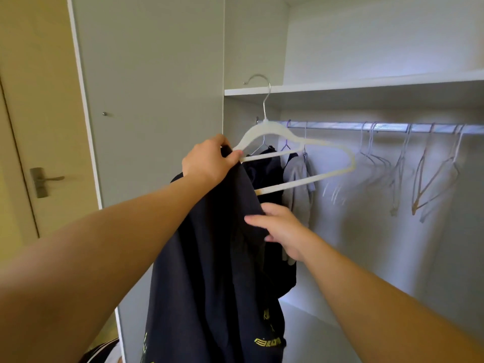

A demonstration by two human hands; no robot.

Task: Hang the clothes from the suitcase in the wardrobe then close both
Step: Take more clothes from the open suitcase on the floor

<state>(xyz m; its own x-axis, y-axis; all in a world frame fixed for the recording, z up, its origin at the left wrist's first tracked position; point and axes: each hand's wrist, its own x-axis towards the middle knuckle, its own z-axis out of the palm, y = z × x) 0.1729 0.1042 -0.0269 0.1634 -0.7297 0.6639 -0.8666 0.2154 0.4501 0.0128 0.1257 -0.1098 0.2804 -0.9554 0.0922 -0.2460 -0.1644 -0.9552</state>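
i see my left grip [209, 159] raised before the open wardrobe [392, 244], thumb and fingers pinching the left end of a white hanger [296, 142] together with the top of a navy garment [209, 258] with yellow print, which hangs down from it. the hanger tilts, its metal hook up by the shelf [366, 83] edge, above the rail [379, 127] and not on it. my right grip [281, 229] lies on a fold of the navy garment lower down; i cannot tell whether it pinches the cloth. on the rail hang a dark top [264, 170], a grey top [298, 187] and empty hangers [429, 179].
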